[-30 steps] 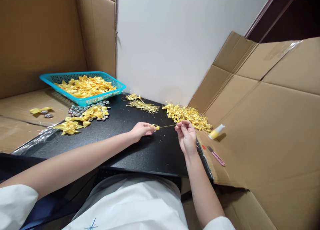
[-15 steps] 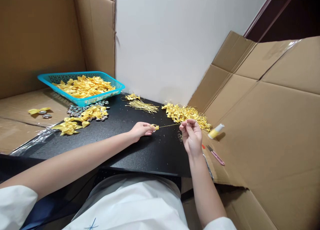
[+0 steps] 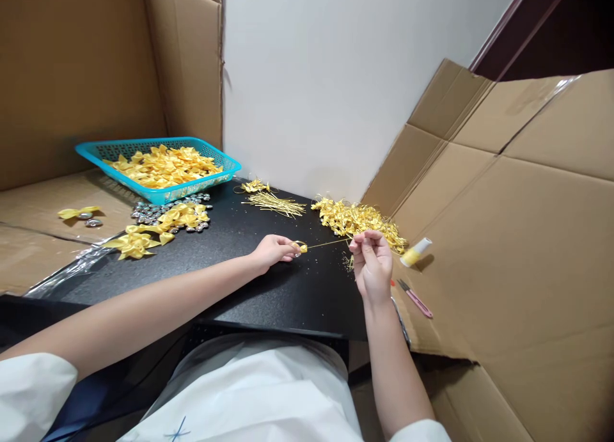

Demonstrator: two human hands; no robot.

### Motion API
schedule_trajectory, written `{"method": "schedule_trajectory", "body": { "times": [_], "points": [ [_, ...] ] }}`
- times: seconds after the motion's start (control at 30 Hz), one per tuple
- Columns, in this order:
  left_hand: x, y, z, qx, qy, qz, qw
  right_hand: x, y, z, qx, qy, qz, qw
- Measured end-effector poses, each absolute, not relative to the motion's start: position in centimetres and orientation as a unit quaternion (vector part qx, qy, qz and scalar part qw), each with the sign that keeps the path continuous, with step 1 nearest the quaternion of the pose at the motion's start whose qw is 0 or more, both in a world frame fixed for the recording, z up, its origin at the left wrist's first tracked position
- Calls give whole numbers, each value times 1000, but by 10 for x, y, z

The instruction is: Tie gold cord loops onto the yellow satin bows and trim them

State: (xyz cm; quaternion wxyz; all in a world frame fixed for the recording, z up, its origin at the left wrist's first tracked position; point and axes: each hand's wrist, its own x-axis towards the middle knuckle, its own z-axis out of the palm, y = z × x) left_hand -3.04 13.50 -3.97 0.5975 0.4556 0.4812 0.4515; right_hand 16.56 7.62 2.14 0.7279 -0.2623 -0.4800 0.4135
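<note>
My left hand [image 3: 277, 252] pinches a small yellow ribbon bow [image 3: 302, 246] above the black table. A thin gold thread [image 3: 329, 243] runs straight from that bow to my right hand [image 3: 371, 260], whose fingertips are closed on it. The thread looks taut. Just behind my right hand lies a heap of yellow ribbon bows [image 3: 352, 218] with gold loops. Farther back is a bundle of gold ties [image 3: 274, 203], with a smaller cluster of bows [image 3: 254, 185] behind it.
A turquoise basket [image 3: 163, 196] of yellow ribbon pieces stands back left, with silver beads [image 3: 144, 213] and yellow bows [image 3: 134, 242] before it. To the right are a thread spool [image 3: 416, 252] and pink-handled snips [image 3: 416, 300] on cardboard. Cardboard walls [image 3: 527, 224] rise on both sides.
My right hand has moved slightly to the right, and the thread stays stretched between both hands. The left hand still pinches the bow. The whole view has shifted a little.
</note>
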Motion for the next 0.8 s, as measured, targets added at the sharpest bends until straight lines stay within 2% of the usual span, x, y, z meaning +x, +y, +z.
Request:
{"method": "schedule_trajectory", "body": {
  "times": [0.8],
  "points": [
    [-35,141,-46,483,465,436,600,160,71,23,-229,-488,412,735]
  ]
}}
